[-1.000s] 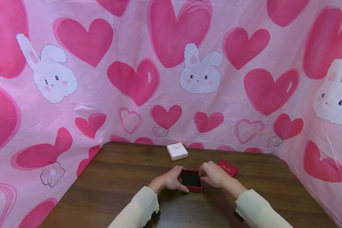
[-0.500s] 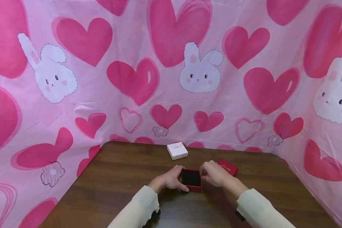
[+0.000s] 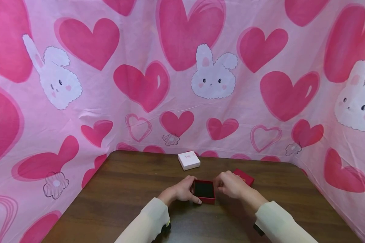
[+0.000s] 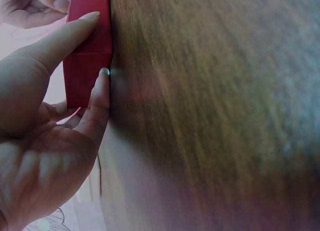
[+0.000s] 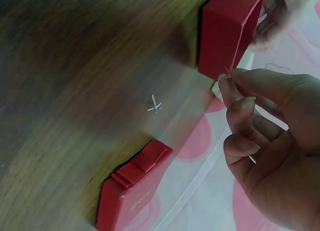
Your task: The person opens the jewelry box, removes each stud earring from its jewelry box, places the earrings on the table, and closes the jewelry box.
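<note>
Right hand (image 3: pixel 230 185) eased rightward from red box (image 3: pixel 208 200), pinching tiny sliver (image 5: pixel 227 70); left hand (image 3: pixel 184 190) grips box.

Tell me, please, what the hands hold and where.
Left hand grips the open red box by its left side; right hand pinches a tiny thing, not identifiable.

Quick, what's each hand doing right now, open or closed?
Left hand: holding the red box.
Right hand: closed, fingertips pinched; can't tell whether they hold something tiny.
</note>
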Motion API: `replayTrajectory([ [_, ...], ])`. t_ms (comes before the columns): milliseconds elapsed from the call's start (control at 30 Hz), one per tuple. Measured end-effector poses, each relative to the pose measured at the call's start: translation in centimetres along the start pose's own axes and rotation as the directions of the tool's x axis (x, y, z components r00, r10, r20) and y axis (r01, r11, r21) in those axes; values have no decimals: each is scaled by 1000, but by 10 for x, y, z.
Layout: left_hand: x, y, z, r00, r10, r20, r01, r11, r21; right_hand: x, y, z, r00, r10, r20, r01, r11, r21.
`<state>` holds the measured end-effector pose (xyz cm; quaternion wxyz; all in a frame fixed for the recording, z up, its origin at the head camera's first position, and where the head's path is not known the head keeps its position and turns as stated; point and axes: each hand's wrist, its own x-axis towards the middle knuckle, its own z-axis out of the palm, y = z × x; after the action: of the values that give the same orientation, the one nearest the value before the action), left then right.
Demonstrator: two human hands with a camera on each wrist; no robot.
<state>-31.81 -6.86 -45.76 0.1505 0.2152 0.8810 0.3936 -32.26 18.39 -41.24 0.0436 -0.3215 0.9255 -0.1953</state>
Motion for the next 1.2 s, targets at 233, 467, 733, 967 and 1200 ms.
replayTrajectory([
  [233, 0, 1, 1, 1000, 1, -4, -1, 1000, -5, -6, 7, 0, 999, 41, -5, -41, 999, -3],
  [467, -1, 1, 1, 1000, -8, 2, 8, 1000, -19, -11, 16, 0, 1000, 0, -19, 0, 1000, -12],
  [733, 1, 0, 1, 1000, -20, 0, 20, 1000, -15, -13, 27, 3, 999, 30, -13, -30, 999, -22],
  [967, 2, 0, 1, 1000, -4, -5, 4, 1000, -10, -14, 31, 4, 998, 61, -10, -61, 998, -27],
  [1200, 0, 2, 1, 1000, -10, -3, 10, 1000, -12, -16, 33, 6, 997, 72, -16, -72, 997, -37],
])
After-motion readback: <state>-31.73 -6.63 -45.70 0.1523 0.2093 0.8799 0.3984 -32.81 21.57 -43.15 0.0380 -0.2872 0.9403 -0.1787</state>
